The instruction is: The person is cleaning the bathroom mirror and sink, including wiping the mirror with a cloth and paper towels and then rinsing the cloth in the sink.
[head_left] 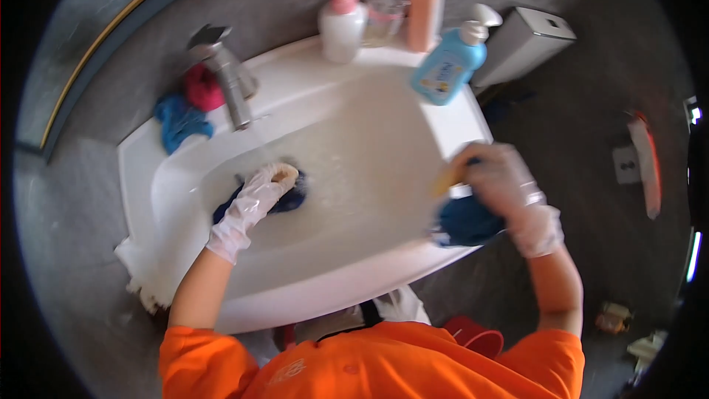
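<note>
Water runs from the silver tap [225, 77] into the white sink [399, 266]. In the sink, a dark blue cloth [292, 198] lies in the shallow water. My left hand [266, 188], in a thin whitish glove, rests on it with fingers curled into its folds. Over the sink's right rim is my right hand [498, 181], gloved too and smeared by motion. Its fingers are bent around something with a yellow part [448, 178], too blurred to name. Just below that hand, a dark blue cloth-like thing [469, 222] sits at the rim; whether the hand holds it is unclear.
A blue cloth [181, 124] and a pink-red one [203, 87] lie by the tap. Along the back rim stand a white pump bottle [343, 29], a clear one [386, 7] and an orange bottle [425, 11]. A light blue pump bottle [447, 66] is near a grey-white bin [521, 44].
</note>
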A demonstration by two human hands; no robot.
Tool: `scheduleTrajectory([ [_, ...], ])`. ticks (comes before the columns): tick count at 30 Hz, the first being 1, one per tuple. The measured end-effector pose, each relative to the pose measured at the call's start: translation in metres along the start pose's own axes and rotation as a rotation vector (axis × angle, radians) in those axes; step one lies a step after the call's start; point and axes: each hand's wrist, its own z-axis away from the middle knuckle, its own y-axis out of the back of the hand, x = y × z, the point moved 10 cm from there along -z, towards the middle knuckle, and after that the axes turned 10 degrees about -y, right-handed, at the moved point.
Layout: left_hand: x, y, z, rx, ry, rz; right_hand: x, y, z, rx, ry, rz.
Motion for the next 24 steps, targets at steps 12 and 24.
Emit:
scheduleTrajectory([
  [12, -0.112, 0.037, 0.054, 0.120, 0.230, -0.292, -0.068, -0.110, -0.034, 0.173, 0.551, 0.841],
  [24, -0.087, 0.021, 0.036, 0.351, 0.096, 0.193, -0.014, -0.230, -0.097, -0.380, 0.075, 0.000],
])
